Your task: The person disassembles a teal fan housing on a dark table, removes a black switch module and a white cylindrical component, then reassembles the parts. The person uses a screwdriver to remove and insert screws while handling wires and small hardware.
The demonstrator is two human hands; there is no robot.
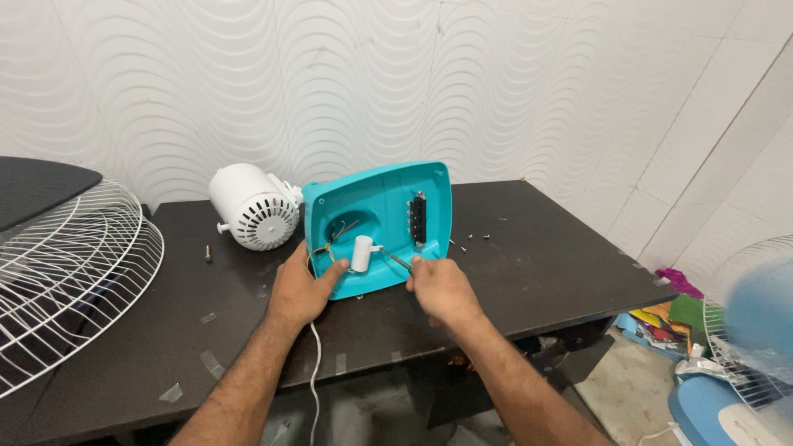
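Left hand steadies the teal housing in a firm grip; right hand grips a screwdriver beside the white capacitor. A slip could nick the wires.

Packages: a heap of flat coloured packets, in pink, green, yellow, orange and red, lay on the floor at lower right, beside the dark table. Labels, signs, screens: none seen.

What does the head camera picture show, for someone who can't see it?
Two hands work on a turquoise fan base tipped up on a dark table: the left hand steadies it, the right hand holds a thin tool. A white motor lies behind.
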